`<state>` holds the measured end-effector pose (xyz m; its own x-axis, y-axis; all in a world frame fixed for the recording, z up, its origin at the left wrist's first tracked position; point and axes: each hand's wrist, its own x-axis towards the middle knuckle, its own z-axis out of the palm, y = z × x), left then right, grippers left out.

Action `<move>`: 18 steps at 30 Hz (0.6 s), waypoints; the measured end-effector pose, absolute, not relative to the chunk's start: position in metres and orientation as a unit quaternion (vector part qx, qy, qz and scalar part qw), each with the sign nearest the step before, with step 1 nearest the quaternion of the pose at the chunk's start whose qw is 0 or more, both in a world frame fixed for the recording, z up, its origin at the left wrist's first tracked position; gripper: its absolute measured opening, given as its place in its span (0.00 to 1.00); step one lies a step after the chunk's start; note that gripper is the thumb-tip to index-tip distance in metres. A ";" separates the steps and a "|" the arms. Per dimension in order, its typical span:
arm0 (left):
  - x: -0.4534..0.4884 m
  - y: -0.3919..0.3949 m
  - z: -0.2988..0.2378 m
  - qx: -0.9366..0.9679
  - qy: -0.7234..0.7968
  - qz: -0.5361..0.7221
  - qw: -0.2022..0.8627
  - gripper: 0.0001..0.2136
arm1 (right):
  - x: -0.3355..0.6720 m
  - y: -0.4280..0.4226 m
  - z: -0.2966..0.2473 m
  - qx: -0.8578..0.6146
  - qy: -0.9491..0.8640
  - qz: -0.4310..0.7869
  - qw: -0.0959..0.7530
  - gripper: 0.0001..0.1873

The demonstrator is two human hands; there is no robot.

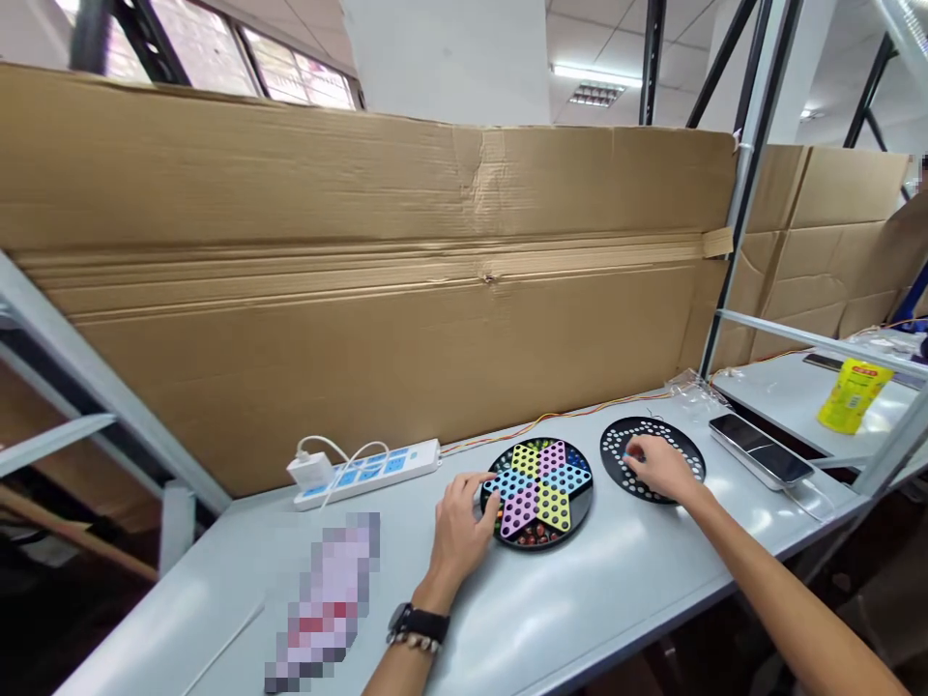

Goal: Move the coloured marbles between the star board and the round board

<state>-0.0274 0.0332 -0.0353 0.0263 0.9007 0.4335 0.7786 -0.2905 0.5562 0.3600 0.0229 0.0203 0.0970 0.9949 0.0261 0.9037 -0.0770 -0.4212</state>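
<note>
A round black Chinese checkers board (537, 479) lies on the table, its star points purple, yellow and blue with rows of holes. Small marbles (540, 534) sit in the rim compartments. My left hand (462, 522), wearing a dark watch and a beaded bracelet, has its curled fingers and thumb on the board's left edge. To the right is a round black disc (678, 445) dotted with pale holes. Above its left part, my right hand (659, 466) is pinched closed. A tiny bluish spot shows at its fingertips, too small to name.
A power strip (413, 462) with a white charger (310, 471) stands along the cardboard wall (362, 367). A phone (761, 449) lies on a white block at right. A blurred-out item (330, 590) is at left. A yellow pouch (854, 396) stands on the neighbouring table.
</note>
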 end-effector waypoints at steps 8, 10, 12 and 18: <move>-0.026 0.031 -0.035 0.711 0.586 0.382 0.071 0.14 | 0.341 0.041 0.019 -0.689 -0.672 0.144 0.230 0.17; -0.027 0.030 -0.033 0.709 0.589 0.380 0.077 0.14 | 0.320 0.052 0.028 -0.654 -0.701 0.179 0.220 0.17; -0.028 0.028 -0.030 0.708 0.593 0.374 0.086 0.15 | 0.300 0.062 0.036 -0.640 -0.723 0.198 0.167 0.18; -0.028 0.025 -0.030 0.710 0.596 0.364 0.095 0.16 | 0.272 0.075 0.048 -0.659 -0.726 0.190 0.049 0.22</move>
<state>-0.0279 0.0250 -0.0297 0.0262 0.9146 0.4035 0.7770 -0.2726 0.5675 0.2717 0.0749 0.0477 -0.1267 0.9755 -0.1796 0.9382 0.0591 -0.3409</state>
